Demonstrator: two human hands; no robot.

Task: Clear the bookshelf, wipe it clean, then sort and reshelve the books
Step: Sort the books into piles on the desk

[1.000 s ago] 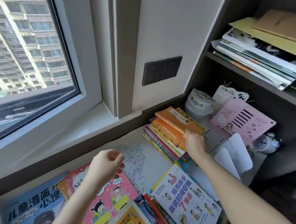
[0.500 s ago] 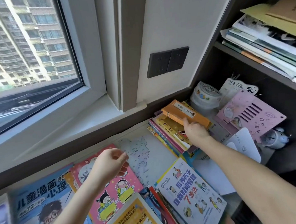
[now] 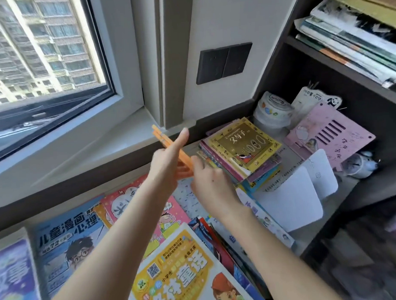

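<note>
The hands are up together in mid-air. The right hand (image 3: pixel 207 179) grips the low end of an orange book (image 3: pixel 169 144), and the left hand (image 3: pixel 168 165) lies along its near side with one finger straight. I cannot tell whether the other left fingers curl round it. The book is tilted and edge-on, above the map sheet (image 3: pixel 190 196), between the pink comic (image 3: pixel 149 205) and the stack (image 3: pixel 242 147) topped by a yellow book.

The main risk is a slip. The orange book is thin and slick-looking, and held only at one end. Its top end shows what may be two layers, so a second book could slide out if the left hand eases off.

The stack is the next risk. Its lower books jut out unevenly, and the right hand is just beside it. A careless turn of the wrist could push the top books towards the tub (image 3: pixel 274 109) or the pink board (image 3: pixel 329 138).

Both forearms cross over overlapping, glossy books. A dragged arm could sweep some off the near edge or mix piles that may already be sorted. The upper shelf (image 3: pixel 325 58) is still loaded, so the clearing looks unfinished.
</note>
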